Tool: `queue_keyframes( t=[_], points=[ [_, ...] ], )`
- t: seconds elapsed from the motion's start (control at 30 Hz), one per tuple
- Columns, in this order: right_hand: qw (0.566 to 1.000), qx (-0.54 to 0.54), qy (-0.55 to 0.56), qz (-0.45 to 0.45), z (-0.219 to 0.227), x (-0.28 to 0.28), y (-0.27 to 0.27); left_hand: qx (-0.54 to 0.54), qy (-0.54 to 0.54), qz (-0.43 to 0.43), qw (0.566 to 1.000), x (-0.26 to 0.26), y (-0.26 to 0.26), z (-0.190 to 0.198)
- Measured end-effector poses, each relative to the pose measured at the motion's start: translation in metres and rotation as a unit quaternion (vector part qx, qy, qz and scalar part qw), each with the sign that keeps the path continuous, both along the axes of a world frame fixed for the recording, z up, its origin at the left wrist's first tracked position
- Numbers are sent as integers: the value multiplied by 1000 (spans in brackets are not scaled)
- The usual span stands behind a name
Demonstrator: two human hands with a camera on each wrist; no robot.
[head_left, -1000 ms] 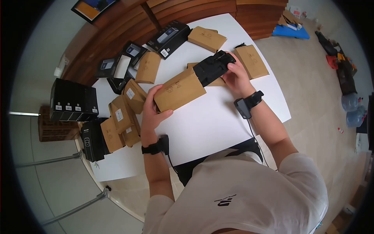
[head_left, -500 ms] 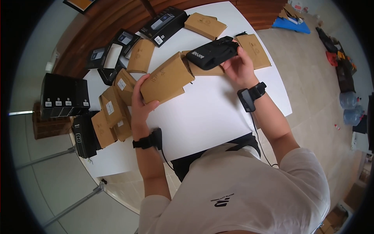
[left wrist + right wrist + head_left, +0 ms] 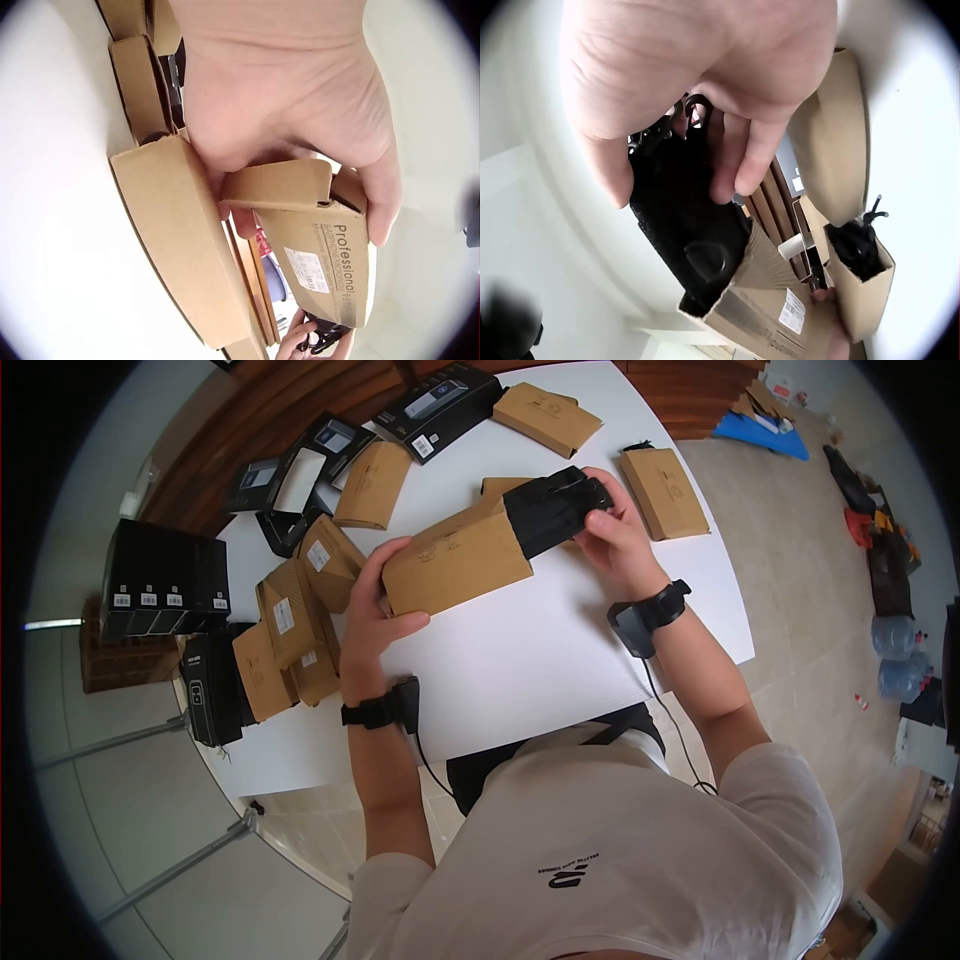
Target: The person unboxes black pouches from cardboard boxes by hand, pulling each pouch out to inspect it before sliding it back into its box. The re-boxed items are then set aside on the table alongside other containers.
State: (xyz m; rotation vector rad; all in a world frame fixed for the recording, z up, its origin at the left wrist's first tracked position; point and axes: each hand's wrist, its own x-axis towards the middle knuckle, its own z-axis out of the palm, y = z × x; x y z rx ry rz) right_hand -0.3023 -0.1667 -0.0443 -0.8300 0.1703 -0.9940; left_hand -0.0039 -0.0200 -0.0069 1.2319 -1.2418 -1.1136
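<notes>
The left hand [image 3: 372,622] grips the closed end of a brown cardboard box [image 3: 458,564], thumb on the near side. In the left wrist view, that box [image 3: 319,270] shows a white label and the printed word "Professional". A black pouch [image 3: 548,518] stands partly inside the box's right-hand opening, and the right hand [image 3: 622,542] holds its outer end. In the right wrist view, thumb and fingers pinch the black pouch [image 3: 686,217] near its cords, with its far end inside the box's mouth [image 3: 772,300].
Brown boxes [image 3: 300,625] and black boxes [image 3: 165,580] stand along the left side of the white table [image 3: 500,680]. A large black box [image 3: 436,410] and brown boxes [image 3: 548,418] lie at the back. Another brown box [image 3: 665,495] is at the right, with black cord at its end.
Half a second ago the black pouch was outside, beside the box's opening; now one end is inside it. The box has turned a little and moved slightly right.
</notes>
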Motion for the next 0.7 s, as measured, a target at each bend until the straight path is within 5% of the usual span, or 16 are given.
queue_keyframes(
  t=[0.13,0.3,0.53,0.7],
  points=[
    [973,-131,177,-76,9,5,17,-1,14,0,1000,-8,0,-1],
    [927,-293,211,-96,10,9,25,-52,-7,-6,999,-9,0,-4],
    [921,-289,257,-42,9,6,31,-118,-117,-17,986,-22,-1,0],
    [856,-390,330,-81,18,9,34,-107,-176,-40,978,-23,-1,-1]
  ],
)
